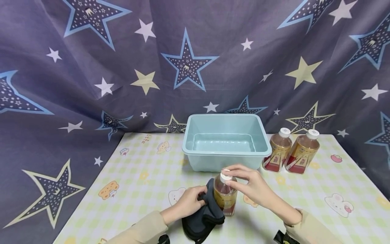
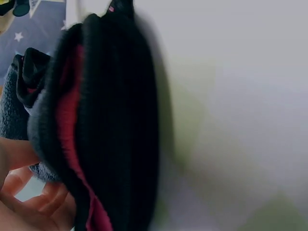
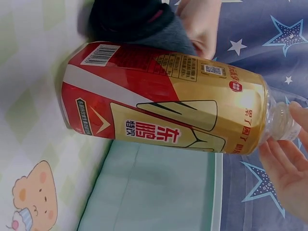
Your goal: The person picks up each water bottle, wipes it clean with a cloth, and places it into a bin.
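Note:
My right hand point(image 1: 250, 184) pinches the white cap point(image 1: 225, 176) of a drink bottle point(image 1: 225, 196) standing upright on the table, its label gold and red as the right wrist view shows. Against the bottle's left side lies a dark grey fabric piece point(image 1: 201, 217) with black edging. A red lining shows inside its fold point(image 2: 70, 115) in the left wrist view. My left hand point(image 1: 190, 202) grips the fabric piece near its top, thumb and fingers curled on it. Fabric hides part of the bottle's lower left side in the head view.
A light blue plastic tub point(image 1: 225, 162) stands just behind the bottle. To its right are two more bottles, one point(image 1: 276, 150) close by the tub and another point(image 1: 302, 154) beside it. A checked cloth point(image 1: 137, 189) covers the table, and a star-patterned curtain point(image 1: 122, 61) hangs behind.

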`<action>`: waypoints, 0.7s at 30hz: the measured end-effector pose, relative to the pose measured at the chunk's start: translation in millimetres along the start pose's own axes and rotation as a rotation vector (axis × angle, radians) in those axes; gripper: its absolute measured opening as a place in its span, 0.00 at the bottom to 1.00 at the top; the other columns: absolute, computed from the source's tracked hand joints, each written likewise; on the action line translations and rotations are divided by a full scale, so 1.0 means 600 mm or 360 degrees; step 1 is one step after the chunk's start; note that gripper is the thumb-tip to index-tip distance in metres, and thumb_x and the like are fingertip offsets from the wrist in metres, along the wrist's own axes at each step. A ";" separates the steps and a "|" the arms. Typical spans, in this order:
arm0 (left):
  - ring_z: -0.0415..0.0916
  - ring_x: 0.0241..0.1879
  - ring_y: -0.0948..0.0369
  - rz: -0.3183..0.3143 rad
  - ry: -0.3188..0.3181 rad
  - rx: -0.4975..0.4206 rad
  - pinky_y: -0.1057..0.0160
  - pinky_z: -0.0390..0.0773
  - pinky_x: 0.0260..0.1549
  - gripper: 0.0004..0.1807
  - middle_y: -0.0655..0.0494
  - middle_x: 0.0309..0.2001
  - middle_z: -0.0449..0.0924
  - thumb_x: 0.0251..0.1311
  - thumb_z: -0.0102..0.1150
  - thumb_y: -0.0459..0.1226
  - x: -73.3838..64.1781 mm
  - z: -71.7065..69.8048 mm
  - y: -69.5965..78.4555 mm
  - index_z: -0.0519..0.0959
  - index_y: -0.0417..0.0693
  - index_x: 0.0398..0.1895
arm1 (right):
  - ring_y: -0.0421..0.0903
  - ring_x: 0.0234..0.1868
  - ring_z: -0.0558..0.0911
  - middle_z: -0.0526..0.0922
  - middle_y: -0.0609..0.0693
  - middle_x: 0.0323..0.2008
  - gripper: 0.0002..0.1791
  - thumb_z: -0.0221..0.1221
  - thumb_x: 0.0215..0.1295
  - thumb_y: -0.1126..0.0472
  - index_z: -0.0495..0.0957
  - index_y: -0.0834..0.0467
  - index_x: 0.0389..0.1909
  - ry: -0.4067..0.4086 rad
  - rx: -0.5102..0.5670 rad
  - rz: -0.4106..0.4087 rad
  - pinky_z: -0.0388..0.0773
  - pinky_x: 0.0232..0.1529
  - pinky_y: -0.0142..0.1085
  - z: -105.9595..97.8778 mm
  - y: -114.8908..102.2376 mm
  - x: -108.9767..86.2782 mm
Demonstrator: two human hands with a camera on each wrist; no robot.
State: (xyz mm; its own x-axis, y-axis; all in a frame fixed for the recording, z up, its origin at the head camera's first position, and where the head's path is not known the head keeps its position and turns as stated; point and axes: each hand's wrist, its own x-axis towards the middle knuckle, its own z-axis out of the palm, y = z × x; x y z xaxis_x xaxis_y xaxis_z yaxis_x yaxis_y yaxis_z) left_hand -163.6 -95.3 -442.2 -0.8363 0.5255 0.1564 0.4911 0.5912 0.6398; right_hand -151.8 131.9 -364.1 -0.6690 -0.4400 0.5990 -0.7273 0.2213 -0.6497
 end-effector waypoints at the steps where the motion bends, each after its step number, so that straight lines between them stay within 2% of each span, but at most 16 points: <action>1: 0.60 0.20 0.68 0.0000 -0.0013 -0.0001 0.71 0.60 0.20 0.11 0.62 0.20 0.65 0.42 0.58 0.26 0.000 0.001 -0.002 0.70 0.50 0.24 | 0.41 0.45 0.76 0.78 0.51 0.43 0.16 0.61 0.51 0.69 0.79 0.61 0.43 -0.0006 -0.0002 0.0025 0.73 0.40 0.30 -0.001 -0.002 0.001; 8: 0.63 0.20 0.69 -0.0021 -0.0071 -0.0048 0.71 0.64 0.22 0.10 0.63 0.23 0.70 0.45 0.60 0.28 -0.011 -0.007 -0.010 0.73 0.51 0.28 | 0.41 0.45 0.76 0.78 0.48 0.43 0.15 0.62 0.51 0.63 0.80 0.59 0.43 -0.0062 -0.0026 0.0193 0.74 0.40 0.34 -0.005 -0.007 0.005; 15: 0.62 0.18 0.70 -0.0031 -0.0052 -0.0096 0.72 0.65 0.21 0.10 0.65 0.22 0.69 0.45 0.61 0.29 -0.032 -0.021 -0.017 0.74 0.52 0.28 | 0.40 0.47 0.75 0.78 0.46 0.44 0.16 0.62 0.51 0.58 0.80 0.56 0.42 -0.0088 -0.0041 0.0413 0.73 0.43 0.33 -0.020 -0.014 0.019; 21: 0.61 0.18 0.71 -0.0018 -0.0047 -0.0130 0.72 0.65 0.20 0.10 0.64 0.21 0.68 0.44 0.61 0.29 -0.044 -0.029 -0.021 0.74 0.51 0.28 | 0.40 0.45 0.76 0.77 0.50 0.46 0.16 0.63 0.51 0.60 0.79 0.58 0.43 -0.0066 0.0042 0.0463 0.74 0.42 0.33 -0.047 -0.025 0.046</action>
State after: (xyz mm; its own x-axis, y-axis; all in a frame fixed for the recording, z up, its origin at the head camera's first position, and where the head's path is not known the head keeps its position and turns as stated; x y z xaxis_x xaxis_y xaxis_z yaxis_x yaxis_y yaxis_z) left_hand -151.9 -127.3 -441.5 -0.8336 0.5376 0.1272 0.4590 0.5459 0.7009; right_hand -163.6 141.1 -324.7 -0.8415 -0.3968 0.3668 -0.5014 0.3206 -0.8036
